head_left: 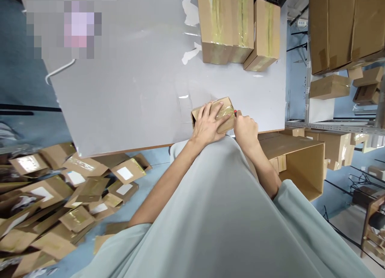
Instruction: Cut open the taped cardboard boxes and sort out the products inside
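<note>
A small cardboard box (227,106) with clear yellowish tape lies at the near edge of the grey table, close to my body. My left hand (208,123) spans its top, fingers and thumb spread, and holds it against the table. A dark gap shows at the box's left end. At the right end, my right hand (246,127) is closed in a fist around a small tool with a red part (235,112). Most of that tool is hidden in the fist, so its kind cannot be made out.
Several taped cardboard boxes (216,25) stand at the table's (120,89) back right. A large open carton (303,169) with smaller boxes inside is by my right arm. Cardboard boxes (87,189) lie heaped on the floor at left. Shelving (339,127) with boxes stands at right.
</note>
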The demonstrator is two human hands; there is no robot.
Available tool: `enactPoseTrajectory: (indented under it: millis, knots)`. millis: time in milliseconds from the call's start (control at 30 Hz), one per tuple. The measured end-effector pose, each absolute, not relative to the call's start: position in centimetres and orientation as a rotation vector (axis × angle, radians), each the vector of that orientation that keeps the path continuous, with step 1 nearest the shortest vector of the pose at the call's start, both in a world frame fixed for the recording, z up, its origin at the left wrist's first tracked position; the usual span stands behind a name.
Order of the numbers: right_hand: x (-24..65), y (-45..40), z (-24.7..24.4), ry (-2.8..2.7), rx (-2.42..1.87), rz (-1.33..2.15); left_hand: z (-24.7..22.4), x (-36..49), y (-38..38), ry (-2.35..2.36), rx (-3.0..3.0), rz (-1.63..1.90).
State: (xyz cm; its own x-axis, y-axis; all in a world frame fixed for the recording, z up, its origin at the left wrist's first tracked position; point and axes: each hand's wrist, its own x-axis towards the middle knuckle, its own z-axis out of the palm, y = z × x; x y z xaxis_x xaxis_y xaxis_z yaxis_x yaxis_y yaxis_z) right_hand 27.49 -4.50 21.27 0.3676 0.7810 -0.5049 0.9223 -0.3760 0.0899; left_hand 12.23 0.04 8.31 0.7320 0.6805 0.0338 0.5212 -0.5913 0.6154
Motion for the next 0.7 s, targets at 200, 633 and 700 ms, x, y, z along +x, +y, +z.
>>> enactPoseTrajectory:
  millis: [200,633,700]
  knots:
    - [28.0,-5.3,20.4,1.482,2.289,-0.536,8.0,12.1,0.2,0.88,2.352,0.362]
    - [28.4,-4.2,20.3,1.459,2.308,-0.613,8.1,12.3,1.1,0.894,2.338,0.324]
    - [28.5,-3.9,20.2,1.469,2.31,-0.623,8.1,12.3,1.3,0.896,2.308,0.338]
